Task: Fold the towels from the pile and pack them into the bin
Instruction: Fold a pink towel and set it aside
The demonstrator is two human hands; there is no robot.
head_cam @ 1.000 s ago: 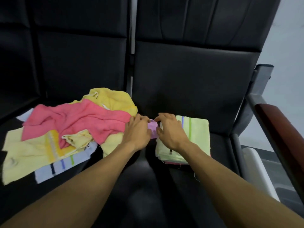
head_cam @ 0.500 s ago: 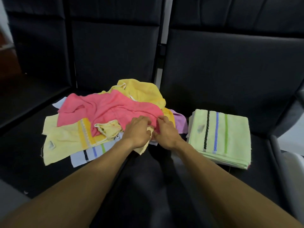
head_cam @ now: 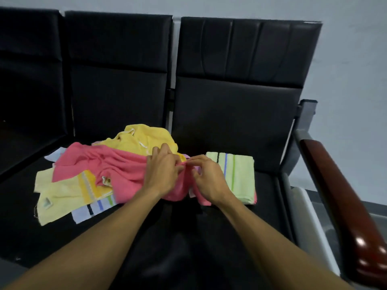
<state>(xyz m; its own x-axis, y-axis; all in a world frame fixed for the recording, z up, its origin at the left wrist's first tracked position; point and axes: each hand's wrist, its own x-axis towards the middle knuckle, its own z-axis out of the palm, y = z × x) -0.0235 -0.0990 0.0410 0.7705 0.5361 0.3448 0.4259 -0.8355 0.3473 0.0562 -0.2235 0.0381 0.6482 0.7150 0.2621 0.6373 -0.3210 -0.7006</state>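
A loose pile of towels lies on the black bench seat. On top is a pink towel (head_cam: 109,164), with a yellow towel (head_cam: 142,139) behind it and a pale yellow towel (head_cam: 60,193) and a pale blue striped towel (head_cam: 92,210) in front. My left hand (head_cam: 163,172) and my right hand (head_cam: 209,176) both pinch the pink towel's right edge, lifted slightly off the seat. A folded green striped towel (head_cam: 238,174) tops a neat stack right of my hands. No bin is in view.
Black padded bench seats (head_cam: 230,126) with upright backs carry the towels. A dark red wooden armrest (head_cam: 343,201) on a grey metal frame (head_cam: 303,114) runs down the right side. A grey wall (head_cam: 356,59) stands behind.
Both hands left the folded green stack, moved left to the pile and took hold of the pink towel's edge, pulling it toward the middle. The camera tilted up.
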